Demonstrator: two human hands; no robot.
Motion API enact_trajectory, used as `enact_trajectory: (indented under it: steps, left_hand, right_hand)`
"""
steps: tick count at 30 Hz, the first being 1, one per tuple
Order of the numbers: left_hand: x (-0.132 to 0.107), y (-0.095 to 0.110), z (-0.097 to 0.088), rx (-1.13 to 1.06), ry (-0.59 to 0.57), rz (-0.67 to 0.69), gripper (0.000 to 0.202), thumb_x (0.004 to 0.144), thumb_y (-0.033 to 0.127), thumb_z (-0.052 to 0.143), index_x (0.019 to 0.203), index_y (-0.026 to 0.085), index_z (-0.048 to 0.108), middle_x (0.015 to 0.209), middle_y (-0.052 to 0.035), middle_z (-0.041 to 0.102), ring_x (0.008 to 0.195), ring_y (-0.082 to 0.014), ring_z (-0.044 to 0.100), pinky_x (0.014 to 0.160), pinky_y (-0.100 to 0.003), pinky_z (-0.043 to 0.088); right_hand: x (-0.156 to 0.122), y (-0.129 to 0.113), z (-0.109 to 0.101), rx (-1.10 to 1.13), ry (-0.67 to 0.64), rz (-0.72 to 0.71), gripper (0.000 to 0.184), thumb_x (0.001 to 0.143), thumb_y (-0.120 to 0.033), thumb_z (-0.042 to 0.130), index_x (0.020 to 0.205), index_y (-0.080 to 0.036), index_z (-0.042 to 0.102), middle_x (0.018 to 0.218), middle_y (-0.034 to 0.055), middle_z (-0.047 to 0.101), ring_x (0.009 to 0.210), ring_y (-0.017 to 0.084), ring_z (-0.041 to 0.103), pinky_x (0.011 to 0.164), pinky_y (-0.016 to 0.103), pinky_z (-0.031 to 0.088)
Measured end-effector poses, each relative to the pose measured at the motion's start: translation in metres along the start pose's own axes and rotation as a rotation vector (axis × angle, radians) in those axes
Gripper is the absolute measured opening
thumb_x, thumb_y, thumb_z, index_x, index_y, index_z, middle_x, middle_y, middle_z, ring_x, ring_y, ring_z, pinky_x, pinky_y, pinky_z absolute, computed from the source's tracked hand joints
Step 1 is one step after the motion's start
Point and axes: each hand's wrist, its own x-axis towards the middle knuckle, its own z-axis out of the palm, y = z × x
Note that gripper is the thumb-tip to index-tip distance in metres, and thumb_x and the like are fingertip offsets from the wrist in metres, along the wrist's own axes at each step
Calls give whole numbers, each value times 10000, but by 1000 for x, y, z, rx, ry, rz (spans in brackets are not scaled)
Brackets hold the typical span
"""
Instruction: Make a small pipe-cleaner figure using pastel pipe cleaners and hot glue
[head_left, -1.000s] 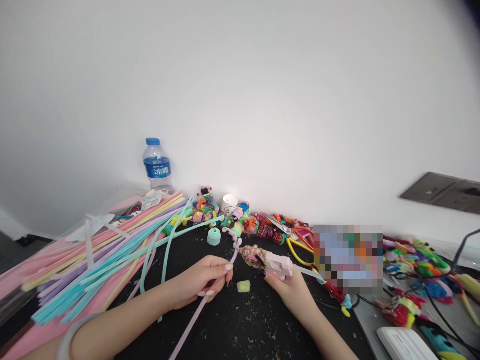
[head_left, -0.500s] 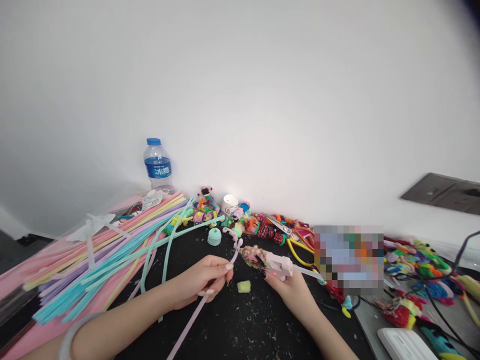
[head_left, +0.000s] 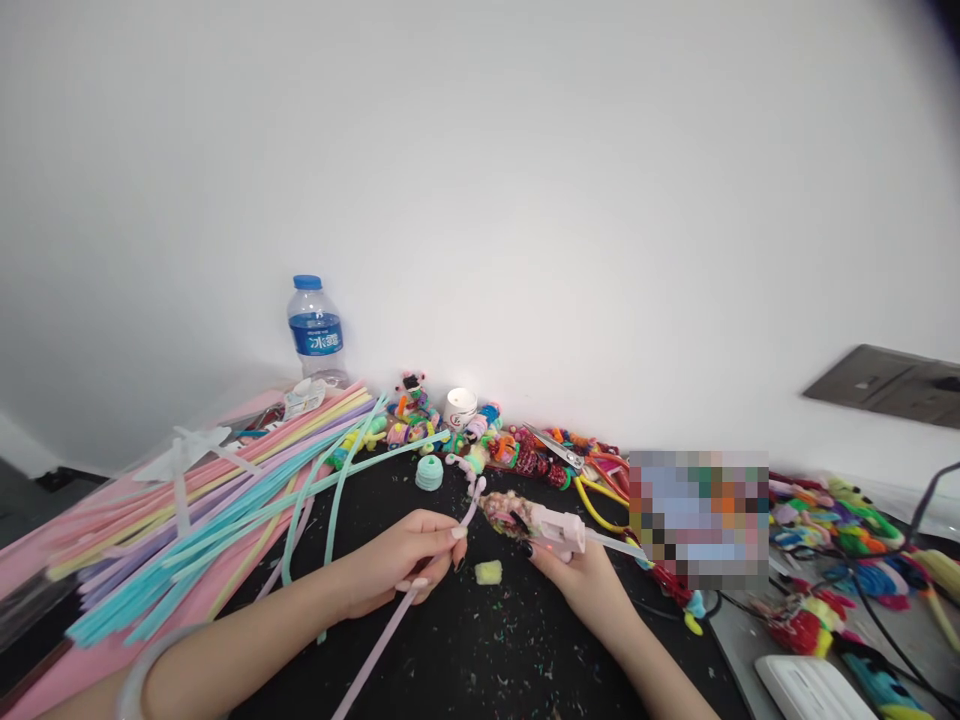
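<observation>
Nothing has visibly moved: the left hand (head_left: 414,560) pinches a fuzzy lilac stem (head_left: 379,650), tip curled, tail straight; the right hand (head_left: 576,578) grips a pale-pink plastic glue gun (head_left: 556,527).

Wall (head_left: 480,200): white, lit brightest toward the centre, shaded at left. Dark grey wall plate (head_left: 874,382): mounted at right. Black tabletop (head_left: 465,665): set by the wall. Greyish floor (head_left: 21,512): glimpsed at far left.

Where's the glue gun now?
In the head view, the glue gun is just right of centre, in the right grip, its tip close to the lilac pipe cleaner's upper end.
</observation>
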Motion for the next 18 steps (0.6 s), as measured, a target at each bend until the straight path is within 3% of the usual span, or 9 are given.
enact_trajectory:
  steps: [3, 10, 15, 18]
  left_hand:
    - [0, 1, 1, -15, 5, -3, 251, 844, 336, 498, 690, 142, 539, 332, 103, 342, 299, -34, 169, 351, -163, 229]
    - [1, -1, -1, -29, 3, 4, 245, 848, 327, 496, 695, 142, 544, 333, 102, 344, 297, -36, 168, 344, -164, 230]
    - [2, -2, -2, -37, -5, 13, 246, 845, 331, 502, 692, 143, 543, 338, 105, 341, 297, -35, 165, 345, -165, 228]
    - [2, -2, -1, -27, 2, 9, 253, 841, 344, 505, 691, 144, 540, 333, 106, 338, 296, -34, 167, 346, -164, 229]
  right_hand:
    - [0, 0, -1, -14, -18, 7, 225, 759, -229, 615, 954, -154, 701, 903, 91, 729, 897, 293, 655, 830, 421, 504]
    - [1, -3, 1, 21, 0, 7, 298, 798, -218, 565, 1077, -178, 660, 1075, 89, 686, 984, 278, 629, 885, 408, 474]
    - [-1, 1, 0, 22, -30, 16, 239, 777, -237, 605, 989, -166, 689, 945, 89, 721, 868, 268, 660, 841, 409, 500]
    - [-1, 1, 0, 27, -24, 17, 243, 780, -252, 610, 994, -169, 690, 962, 92, 718, 864, 266, 662, 848, 417, 497]
